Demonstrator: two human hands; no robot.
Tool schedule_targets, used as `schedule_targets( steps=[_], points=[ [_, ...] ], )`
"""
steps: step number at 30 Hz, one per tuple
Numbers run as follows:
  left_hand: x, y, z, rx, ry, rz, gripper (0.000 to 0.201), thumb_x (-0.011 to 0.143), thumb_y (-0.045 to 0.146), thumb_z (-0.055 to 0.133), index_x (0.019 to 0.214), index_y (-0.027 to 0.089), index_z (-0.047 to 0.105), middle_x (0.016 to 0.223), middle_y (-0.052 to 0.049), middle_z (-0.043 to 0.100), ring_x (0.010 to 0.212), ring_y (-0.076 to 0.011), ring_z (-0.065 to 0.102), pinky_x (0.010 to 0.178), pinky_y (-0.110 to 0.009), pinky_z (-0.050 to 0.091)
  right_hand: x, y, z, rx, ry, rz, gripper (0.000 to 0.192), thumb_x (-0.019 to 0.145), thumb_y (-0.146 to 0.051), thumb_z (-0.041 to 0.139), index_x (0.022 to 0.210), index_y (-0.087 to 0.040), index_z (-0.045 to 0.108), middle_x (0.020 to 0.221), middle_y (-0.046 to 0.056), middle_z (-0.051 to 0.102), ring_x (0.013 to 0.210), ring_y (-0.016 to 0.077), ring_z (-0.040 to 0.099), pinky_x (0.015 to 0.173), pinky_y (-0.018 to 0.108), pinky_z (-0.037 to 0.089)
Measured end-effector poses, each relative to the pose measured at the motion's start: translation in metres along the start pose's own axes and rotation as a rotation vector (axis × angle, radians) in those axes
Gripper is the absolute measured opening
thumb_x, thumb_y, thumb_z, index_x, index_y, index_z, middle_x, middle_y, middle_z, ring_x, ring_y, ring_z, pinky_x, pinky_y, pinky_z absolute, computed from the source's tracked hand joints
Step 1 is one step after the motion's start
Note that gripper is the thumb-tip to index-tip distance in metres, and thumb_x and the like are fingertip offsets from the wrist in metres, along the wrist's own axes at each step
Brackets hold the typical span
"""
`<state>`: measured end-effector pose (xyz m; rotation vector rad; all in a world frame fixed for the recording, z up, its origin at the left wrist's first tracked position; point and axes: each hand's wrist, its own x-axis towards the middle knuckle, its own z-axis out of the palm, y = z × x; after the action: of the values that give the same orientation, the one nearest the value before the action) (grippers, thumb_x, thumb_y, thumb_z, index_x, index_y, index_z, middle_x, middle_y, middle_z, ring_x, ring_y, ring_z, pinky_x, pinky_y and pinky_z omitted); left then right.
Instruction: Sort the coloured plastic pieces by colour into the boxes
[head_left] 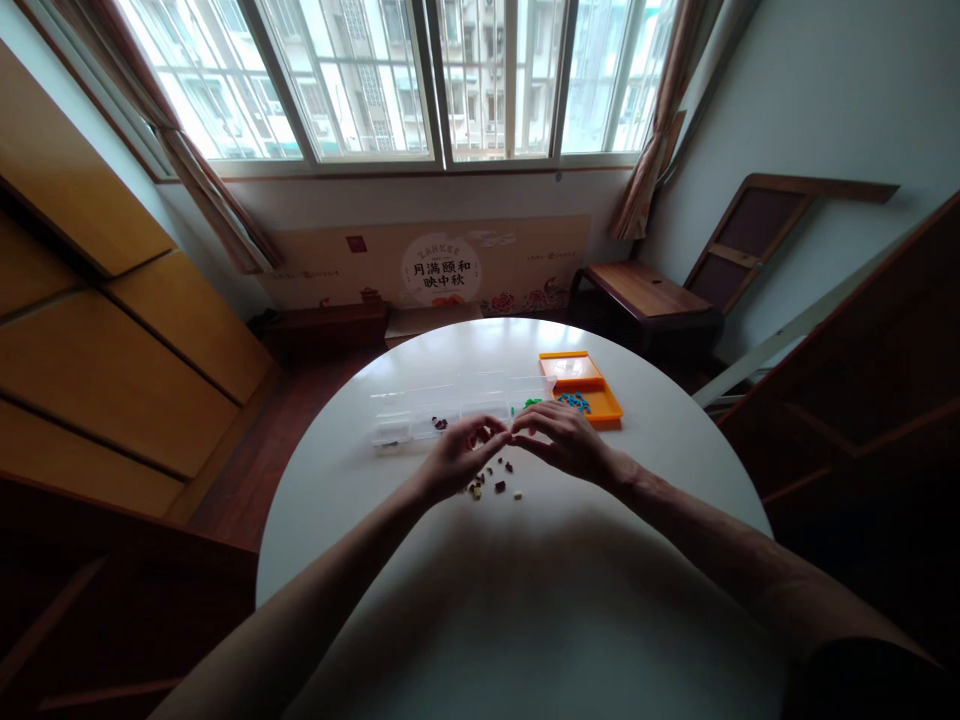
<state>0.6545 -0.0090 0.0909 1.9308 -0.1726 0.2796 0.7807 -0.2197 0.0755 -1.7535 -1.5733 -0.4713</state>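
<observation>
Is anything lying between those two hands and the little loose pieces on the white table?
Nothing visible does. The small pieces lie on bare table just under the left hand and right hand.

Both forearms are bare from elbow to wrist. The left hand [459, 455] and right hand [564, 437] wear no gloves, rings or watch. A dark sleeve edge [862, 670] shows at the right upper arm.

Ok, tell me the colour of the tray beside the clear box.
Orange tray, seen in the head view, the only one.
</observation>
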Motion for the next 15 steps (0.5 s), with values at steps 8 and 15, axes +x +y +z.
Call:
schedule_targets(
  steps=[8,15],
  points=[
    [0.002,-0.022,0.004,-0.101,0.061,-0.001,0.037,0.1,0.052,0.077,0.107,0.016,0.082,0.096,-0.009,0.081,0.082,-0.019,0.073,0.076,-0.032,0.06,-0.007,0.013,0.012,-0.003,0.088,0.029,0.014,0.111,-0.033,0.067,0.106,-0.027,0.079,0.102,0.004,0.084,0.089,0.0205,0.077,0.085,0.036,0.058],
    [-0.004,-0.033,-0.038,0.313,0.128,0.167,0.022,0.104,0.037,0.072,0.094,0.019,0.079,0.092,-0.007,0.077,0.078,-0.0168,0.065,0.076,-0.031,0.052,-0.02,0.038,0.005,-0.108,0.239,0.216,0.012,0.109,-0.032,0.069,0.103,-0.027,0.078,0.098,0.004,0.083,0.094,0.0267,0.074,0.094,0.046,0.057]
  ],
)
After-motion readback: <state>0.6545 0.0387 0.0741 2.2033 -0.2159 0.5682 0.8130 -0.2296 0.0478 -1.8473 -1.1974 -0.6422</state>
